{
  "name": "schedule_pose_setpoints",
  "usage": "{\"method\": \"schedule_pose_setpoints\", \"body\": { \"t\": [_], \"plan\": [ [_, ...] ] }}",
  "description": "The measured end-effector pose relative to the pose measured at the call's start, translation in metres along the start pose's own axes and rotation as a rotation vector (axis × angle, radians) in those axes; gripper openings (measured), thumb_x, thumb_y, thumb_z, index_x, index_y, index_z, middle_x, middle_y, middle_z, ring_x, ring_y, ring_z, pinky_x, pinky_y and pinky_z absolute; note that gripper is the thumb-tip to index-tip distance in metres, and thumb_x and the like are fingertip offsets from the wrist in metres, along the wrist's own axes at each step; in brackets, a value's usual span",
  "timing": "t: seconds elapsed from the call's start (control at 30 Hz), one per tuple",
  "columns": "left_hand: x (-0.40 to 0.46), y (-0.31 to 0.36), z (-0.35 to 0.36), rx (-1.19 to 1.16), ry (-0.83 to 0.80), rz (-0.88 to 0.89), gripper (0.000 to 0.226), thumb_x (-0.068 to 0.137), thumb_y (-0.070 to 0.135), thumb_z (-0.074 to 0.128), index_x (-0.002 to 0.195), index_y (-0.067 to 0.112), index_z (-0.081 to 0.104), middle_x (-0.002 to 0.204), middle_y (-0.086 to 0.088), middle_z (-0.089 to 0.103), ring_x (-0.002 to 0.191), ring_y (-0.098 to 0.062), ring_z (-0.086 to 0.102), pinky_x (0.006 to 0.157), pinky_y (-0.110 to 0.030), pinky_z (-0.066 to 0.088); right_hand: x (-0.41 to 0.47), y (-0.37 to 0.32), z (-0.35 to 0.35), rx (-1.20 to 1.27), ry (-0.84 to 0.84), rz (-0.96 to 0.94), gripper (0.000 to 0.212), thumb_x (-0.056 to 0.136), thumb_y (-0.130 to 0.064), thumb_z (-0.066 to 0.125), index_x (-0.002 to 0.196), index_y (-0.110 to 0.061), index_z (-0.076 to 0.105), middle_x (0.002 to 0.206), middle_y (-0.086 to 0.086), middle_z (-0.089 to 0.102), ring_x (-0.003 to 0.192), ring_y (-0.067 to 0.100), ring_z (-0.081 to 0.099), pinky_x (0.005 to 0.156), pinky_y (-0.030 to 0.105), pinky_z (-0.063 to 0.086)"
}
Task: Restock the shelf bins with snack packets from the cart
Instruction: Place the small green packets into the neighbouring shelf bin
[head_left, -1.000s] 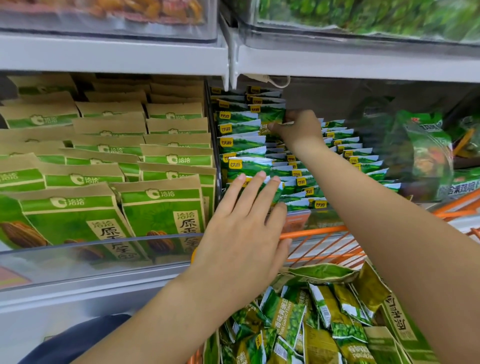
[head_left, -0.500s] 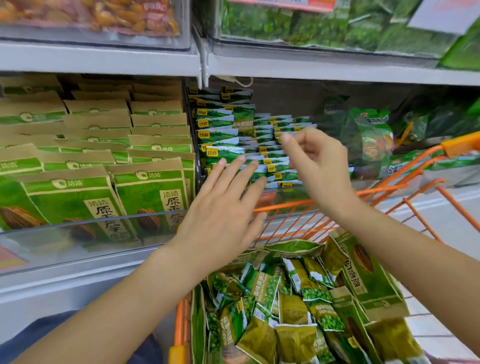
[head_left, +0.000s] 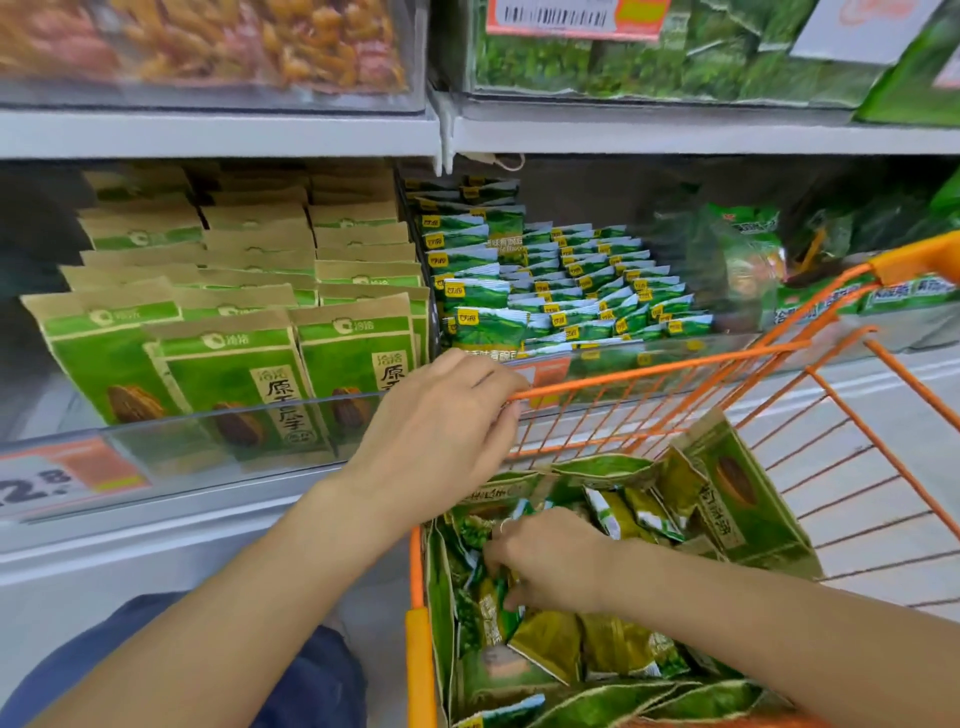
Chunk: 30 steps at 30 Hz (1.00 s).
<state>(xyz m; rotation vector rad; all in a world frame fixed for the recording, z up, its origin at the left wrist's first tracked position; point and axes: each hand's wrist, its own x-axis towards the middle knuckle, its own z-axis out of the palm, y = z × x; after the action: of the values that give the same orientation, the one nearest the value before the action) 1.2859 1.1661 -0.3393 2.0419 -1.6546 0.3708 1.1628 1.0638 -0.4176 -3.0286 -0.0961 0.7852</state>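
Reaching into the cart (head_left: 649, 370), a snack packet (head_left: 496, 610) is pinched by the right hand (head_left: 550, 561); the cart's orange rim is gripped by the left hand (head_left: 441, 431), fingers curled.

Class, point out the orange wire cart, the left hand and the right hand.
Orange wire cart (head_left: 644, 370), head view, top front rail.
Left hand (head_left: 441, 431), head view, back of hand.
Right hand (head_left: 550, 558), head view, back of hand.
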Motion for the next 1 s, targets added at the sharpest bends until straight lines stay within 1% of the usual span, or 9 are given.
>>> {"method": "schedule_pose_setpoints", "body": {
  "t": [0.2,0.3,0.37,0.43,0.53,0.7,0.8,0.93,1.0],
  "plan": [
    [0.008,0.011,-0.006,-0.433,-0.088,-0.196,0.029,0.089,0.035,0.051,0.105,0.022,0.070,0.097,0.010,0.068,0.093,-0.006,0.060,0.082,-0.025,0.047,-0.042,0.029,-0.038,0.720,0.256,0.050,0.012,0.088,-0.025,0.069,0.086,-0.015,0.062,0.083,-0.002,0.066,0.075,0.010,0.059,0.071,0.028,0.047],
    [0.009,0.017,-0.006,-0.695,-0.319,-0.302,0.032,0.084,0.058,0.060,0.103,0.034,0.069,0.091,0.021,0.066,0.088,0.010,0.061,0.078,-0.014,0.048,-0.073,0.040,-0.060,1.135,0.433,0.053,0.011,0.091,-0.015,0.063,0.090,-0.006,0.058,0.073,0.004,0.062,0.066,0.012,0.056,0.068,0.019,0.043],
    [0.011,0.023,-0.003,-0.765,-0.421,-0.326,0.009,0.082,0.052,0.068,0.079,0.044,0.066,0.068,0.025,0.057,0.068,0.010,0.058,0.066,-0.009,0.042,-0.084,0.044,-0.069,1.184,0.554,0.058,0.005,0.091,-0.009,0.061,0.086,-0.010,0.059,0.065,-0.007,0.062,0.061,0.003,0.053,0.062,0.013,0.040],
    [0.013,0.027,-0.002,-0.867,-0.439,-0.319,0.031,0.084,0.036,0.072,0.055,0.039,0.059,0.050,0.015,0.044,0.052,0.005,0.045,0.057,-0.008,0.037,-0.087,0.045,-0.074,1.192,0.658,0.069,0.008,0.089,-0.008,0.063,0.083,-0.013,0.061,0.065,-0.008,0.061,0.061,0.000,0.054,0.060,0.011,0.040],
    [0.017,0.021,-0.002,-1.013,-0.477,-0.370,0.017,0.074,0.039,0.075,0.081,0.024,0.075,0.080,0.003,0.074,0.078,-0.003,0.067,0.086,-0.033,0.056,-0.088,0.043,-0.075,1.139,0.769,0.112,0.009,0.088,-0.009,0.065,0.082,-0.016,0.063,0.068,-0.009,0.062,0.065,0.001,0.056,0.062,0.013,0.041],
    [0.020,0.019,0.000,-1.046,-0.374,-0.449,0.043,0.069,0.045,0.074,0.096,0.013,0.076,0.088,-0.009,0.076,0.090,-0.024,0.071,0.084,-0.035,0.056,-0.091,0.041,-0.075,1.146,0.938,0.163,0.006,0.087,-0.014,0.067,0.082,-0.018,0.065,0.073,-0.005,0.063,0.070,0.008,0.058,0.064,0.019,0.045],
    [0.022,0.026,0.000,-1.071,-0.224,-0.477,0.031,0.070,0.038,0.068,0.088,0.014,0.075,0.080,0.001,0.076,0.076,-0.009,0.071,0.069,-0.018,0.053,-0.094,0.040,-0.080,1.242,1.013,0.192,0.007,0.083,-0.023,0.066,0.084,-0.017,0.066,0.070,-0.005,0.066,0.068,0.007,0.061,0.061,0.019,0.048],
    [0.025,0.030,0.007,-1.115,-0.002,-0.548,0.032,0.075,0.043,0.068,0.079,0.011,0.072,0.074,-0.010,0.074,0.070,-0.013,0.065,0.070,-0.027,0.050,-0.098,0.039,-0.086,1.488,0.816,0.185,0.029,0.070,-0.029,0.068,0.096,-0.015,0.065,0.067,-0.009,0.068,0.071,0.005,0.067,0.060,0.023,0.055],
    [0.026,0.029,0.009,-1.078,0.048,-0.557,0.035,0.079,0.049,0.069,0.081,0.014,0.072,0.075,-0.017,0.071,0.070,-0.014,0.060,0.066,-0.029,0.047,-0.094,0.039,-0.087,1.495,0.814,0.201,0.021,0.075,-0.023,0.069,0.094,-0.016,0.066,0.060,-0.009,0.063,0.070,0.005,0.066,0.063,0.022,0.056]
  ]
}}
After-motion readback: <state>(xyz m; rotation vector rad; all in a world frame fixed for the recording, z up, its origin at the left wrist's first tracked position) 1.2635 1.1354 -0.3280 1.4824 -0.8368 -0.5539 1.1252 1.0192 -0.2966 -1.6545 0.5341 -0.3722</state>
